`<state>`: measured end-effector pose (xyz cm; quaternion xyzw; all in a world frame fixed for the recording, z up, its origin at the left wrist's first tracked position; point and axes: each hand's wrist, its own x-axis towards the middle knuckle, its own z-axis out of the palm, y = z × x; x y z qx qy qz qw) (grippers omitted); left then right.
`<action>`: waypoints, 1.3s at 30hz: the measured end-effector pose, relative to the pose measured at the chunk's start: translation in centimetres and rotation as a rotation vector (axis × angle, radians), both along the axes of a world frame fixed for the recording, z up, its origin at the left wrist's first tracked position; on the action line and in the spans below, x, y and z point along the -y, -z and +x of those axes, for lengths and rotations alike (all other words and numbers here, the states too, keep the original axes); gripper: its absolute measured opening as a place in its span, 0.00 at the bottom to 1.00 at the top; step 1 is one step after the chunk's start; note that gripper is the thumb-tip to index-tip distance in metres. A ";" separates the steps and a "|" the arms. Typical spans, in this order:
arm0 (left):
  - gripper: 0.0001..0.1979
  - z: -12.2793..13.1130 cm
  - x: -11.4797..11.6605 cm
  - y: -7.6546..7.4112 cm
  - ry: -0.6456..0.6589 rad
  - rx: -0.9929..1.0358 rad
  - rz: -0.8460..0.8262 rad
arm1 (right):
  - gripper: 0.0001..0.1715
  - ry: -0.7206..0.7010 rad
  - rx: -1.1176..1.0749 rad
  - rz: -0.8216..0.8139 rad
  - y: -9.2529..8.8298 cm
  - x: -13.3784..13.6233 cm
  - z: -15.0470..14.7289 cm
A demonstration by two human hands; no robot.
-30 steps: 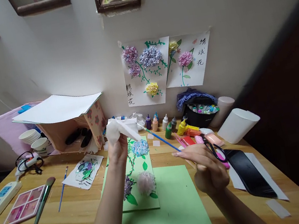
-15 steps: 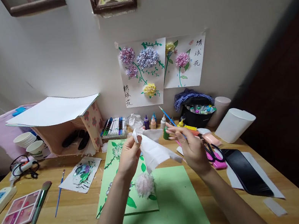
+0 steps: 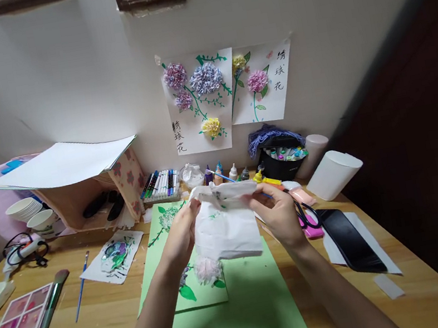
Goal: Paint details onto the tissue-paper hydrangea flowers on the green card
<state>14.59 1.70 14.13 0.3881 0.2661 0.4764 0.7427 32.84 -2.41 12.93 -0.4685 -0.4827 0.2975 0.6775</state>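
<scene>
A white tissue (image 3: 227,236) with small green and dark paint stains is stretched between my two hands, above the green card. My left hand (image 3: 183,229) pinches its upper left corner. My right hand (image 3: 276,210) is closed on its upper right side and also holds a thin blue paintbrush (image 3: 227,176), whose tip points up and left. Under the tissue lies a green painting (image 3: 162,264) with leaves and a raised pale pink flower (image 3: 208,270). The tissue hides part of this painting. Below it is a larger plain green sheet (image 3: 256,304).
On the left lie a paint-smeared paper (image 3: 117,258), a second brush (image 3: 82,287), a large makeup brush (image 3: 48,327) and a pink palette (image 3: 19,318). Markers (image 3: 160,185) and paint bottles (image 3: 233,171) stand behind. Scissors (image 3: 307,213) and a phone (image 3: 351,239) lie right.
The tissue has gone from bunched and hanging from my left hand to spread flat between both hands. My right hand has taken hold of its other side, the brush now lying lower. The view has shifted slightly.
</scene>
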 end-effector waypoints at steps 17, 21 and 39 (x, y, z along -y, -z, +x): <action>0.22 -0.6 -0.2 0.0 -0.211 -0.344 0.133 | 0.22 -0.081 -0.050 -0.111 -1.7 0.3 2.0; 0.23 -0.3 -0.6 0.2 -0.332 -0.291 0.177 | 0.28 -0.218 -0.083 -0.185 -1.5 0.1 1.8; 0.15 -4.5 -1.1 -2.4 0.059 -0.656 0.751 | 0.17 -0.045 0.110 0.159 -1.3 0.6 3.4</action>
